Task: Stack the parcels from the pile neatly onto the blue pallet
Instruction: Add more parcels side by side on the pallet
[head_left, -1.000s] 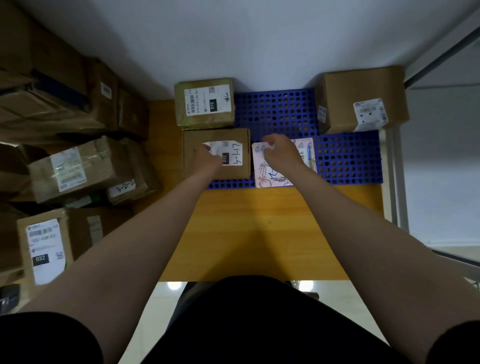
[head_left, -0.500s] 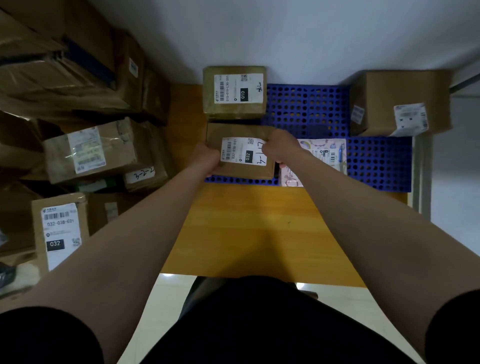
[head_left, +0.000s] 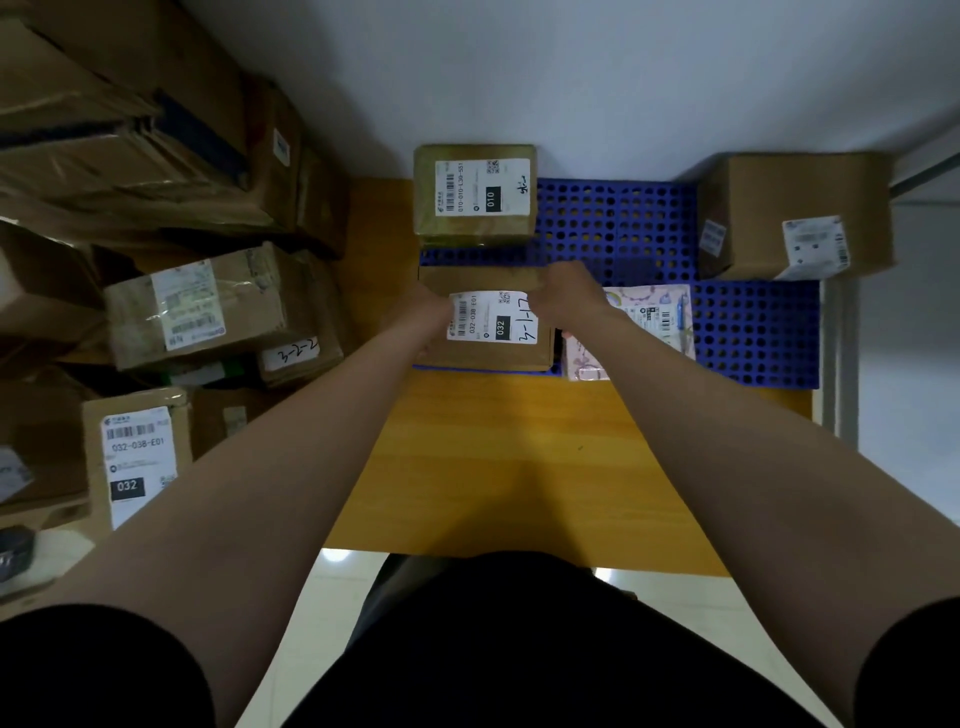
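A brown parcel (head_left: 488, 332) with a white label marked 032 sits at the near left corner of the blue pallet (head_left: 618, 228). My left hand (head_left: 423, 317) holds its left side and my right hand (head_left: 569, 301) grips its right top edge. Behind it on the pallet stands an olive parcel (head_left: 475, 195) labelled 010. A flat pink patterned parcel (head_left: 644, 322) lies to the right, partly under my right forearm. A larger brown box (head_left: 795, 213) occupies the far right corner.
The pile of cardboard parcels (head_left: 197, 306) fills the left side, several stacked high. The pallet rests on a wooden platform (head_left: 498, 457) against a white wall. A metal frame (head_left: 836, 364) borders the right edge, with pale tiled floor near my body.
My right hand left the pink parcel and moved left onto the 032 parcel's right edge. My left hand shifted to that parcel's left side. The view panned left.
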